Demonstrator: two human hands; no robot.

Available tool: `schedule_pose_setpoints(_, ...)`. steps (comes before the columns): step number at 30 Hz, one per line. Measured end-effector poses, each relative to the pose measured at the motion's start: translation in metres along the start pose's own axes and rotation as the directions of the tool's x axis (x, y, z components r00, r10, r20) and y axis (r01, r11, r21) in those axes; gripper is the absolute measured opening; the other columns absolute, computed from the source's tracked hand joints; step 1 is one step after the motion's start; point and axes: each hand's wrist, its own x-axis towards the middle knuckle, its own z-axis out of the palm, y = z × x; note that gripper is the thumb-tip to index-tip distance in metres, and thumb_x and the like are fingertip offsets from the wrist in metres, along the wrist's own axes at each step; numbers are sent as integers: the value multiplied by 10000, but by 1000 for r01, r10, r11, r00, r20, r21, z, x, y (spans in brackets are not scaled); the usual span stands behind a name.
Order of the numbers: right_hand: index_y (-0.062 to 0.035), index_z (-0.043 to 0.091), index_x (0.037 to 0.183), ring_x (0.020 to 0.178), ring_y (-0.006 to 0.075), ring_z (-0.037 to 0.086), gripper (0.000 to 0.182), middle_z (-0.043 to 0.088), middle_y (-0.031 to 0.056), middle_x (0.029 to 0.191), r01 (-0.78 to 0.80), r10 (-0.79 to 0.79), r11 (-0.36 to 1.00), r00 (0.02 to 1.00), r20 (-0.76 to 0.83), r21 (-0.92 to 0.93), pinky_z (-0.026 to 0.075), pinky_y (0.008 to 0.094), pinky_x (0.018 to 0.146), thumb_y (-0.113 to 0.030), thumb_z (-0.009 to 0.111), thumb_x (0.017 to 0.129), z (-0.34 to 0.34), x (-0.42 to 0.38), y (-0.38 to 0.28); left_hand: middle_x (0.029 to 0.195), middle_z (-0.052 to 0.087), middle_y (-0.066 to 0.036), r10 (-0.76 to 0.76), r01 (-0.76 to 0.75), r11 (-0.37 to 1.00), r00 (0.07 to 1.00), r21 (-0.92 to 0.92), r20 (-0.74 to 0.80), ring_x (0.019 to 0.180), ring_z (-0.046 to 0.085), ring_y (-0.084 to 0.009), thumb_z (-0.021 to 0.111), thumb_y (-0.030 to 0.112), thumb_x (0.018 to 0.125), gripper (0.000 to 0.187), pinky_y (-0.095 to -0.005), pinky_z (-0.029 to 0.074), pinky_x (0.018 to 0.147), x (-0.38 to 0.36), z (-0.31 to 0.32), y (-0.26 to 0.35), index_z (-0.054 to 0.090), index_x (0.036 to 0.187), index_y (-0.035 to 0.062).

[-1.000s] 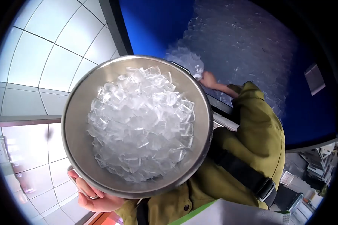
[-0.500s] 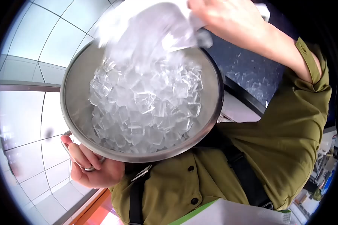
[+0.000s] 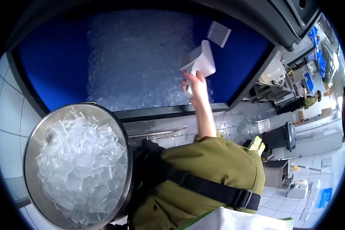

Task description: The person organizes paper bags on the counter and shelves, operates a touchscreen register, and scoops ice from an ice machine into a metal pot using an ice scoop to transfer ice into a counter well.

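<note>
My right hand (image 3: 196, 86) is wrapped round the handle of a white ice scoop (image 3: 205, 59), stretched out over the ice bin. Loose ice cubes (image 3: 142, 57) fill the middle of the bin, between its blue inner walls (image 3: 51, 57). At the lower left a steel pot (image 3: 31, 138) is tilted towards me, heaped with clear ice cubes (image 3: 78, 157). I cannot make out my left hand; the pot's lower edge runs near the bottom of the view. The scoop's inside is turned away, so its contents are hidden.
Beside the scoop, a white plate-like piece (image 3: 219, 34) sits on the bin's blue wall. The bin's dark front edge (image 3: 168, 112) separates it from me. To the right are a black trash bin (image 3: 276, 138), shelving and another person (image 3: 308, 101) farther off.
My right hand has moved from above the pot to over the ice bin with the scoop. The pot now sits lower left in view and its ice is heaped higher.
</note>
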Motion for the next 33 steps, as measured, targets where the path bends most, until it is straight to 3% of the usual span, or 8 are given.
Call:
schedule_pose_setpoints(7, 8, 469, 889, 559, 120, 467, 223, 497, 70, 718, 480, -488, 873, 847, -213, -88, 368, 235, 475, -42, 484, 672, -17, 34, -1, 514, 306, -28, -101, 90, 985, 992, 146, 70, 511, 347, -151, 404, 321, 784, 253, -269, 305, 442, -3, -37, 31, 338, 667, 106)
schedule_pose_setpoints(10, 27, 496, 884, 673, 220, 548, 230, 525, 149, 799, 331, -334, 943, 937, 103, 39, 452, 277, 535, -119, 522, 708, -74, 97, -63, 496, 293, -35, -3, 40, 959, 992, -280, 130, 481, 339, -149, 433, 333, 766, 266, -323, 371, 489, 2, -13, 8, 327, 664, 111)
schedule_pose_setpoints(12, 37, 451, 906, 796, 307, 542, 265, 516, 205, 859, 107, -125, 949, 991, 41, 297, 479, 343, 662, -209, 455, 806, -103, 155, -101, 521, 290, 3, 95, -93, 995, 974, 21, -207, 481, 314, -97, 449, 248, 731, 323, -291, 348, 655, -1, -34, 12, 320, 927, 26)
schedule_pose_setpoints(17, 81, 427, 1013, 687, 161, 553, 390, 550, 142, 821, 565, -569, 739, 815, 111, -367, 453, 216, 594, -277, 399, 859, -46, -1, -55, 518, 282, 49, 282, -229, 955, 893, 188, -349, 418, 301, -54, 457, 161, 711, 462, -174, 350, 731, -9, 3, -2, 331, 1090, -72)
schedule_pose_setpoints(19, 42, 470, 1020, 594, 114, 527, 397, 573, 108, 794, 307, -123, 906, 848, 515, -290, 433, 225, 511, -313, 422, 849, 50, -76, -19, 460, 275, 43, 136, -106, 985, 962, 136, -236, 456, 372, -70, 423, 215, 725, 383, -250, 380, 801, -11, 6, -1, 392, 1032, -12)
schedule_pose_setpoints(21, 46, 488, 985, 635, 125, 539, 458, 567, 109, 788, -81, 420, 893, 506, 754, -443, 431, 221, 538, -353, 542, 766, 96, -81, 13, 460, 207, 59, 188, -141, 977, 920, 157, -344, 389, 240, -37, 411, 170, 715, 369, -128, 329, 532, -18, 24, -10, 393, 1031, -20)
schedule_pose_setpoints(25, 91, 484, 960, 670, 131, 507, 369, 529, 73, 715, -20, 631, 759, 267, 728, -650, 419, 256, 614, -117, 573, 668, 159, -57, 20, 474, 229, 49, 273, -277, 961, 927, 20, -256, 377, 230, -43, 395, 120, 721, 319, -138, 266, 433, -48, 8, -28, 376, 1006, -20)
schedule_pose_setpoints(33, 10, 567, 767, 574, 114, 480, 195, 523, 40, 623, 507, 359, 728, 290, 887, -461, 394, 267, 506, -88, 545, 601, 155, -66, 23, 420, 191, 38, -229, 163, 972, 814, -168, -534, 335, 209, -68, 365, 125, 788, 112, -202, 270, 413, -120, -50, -35, 398, 705, 58)
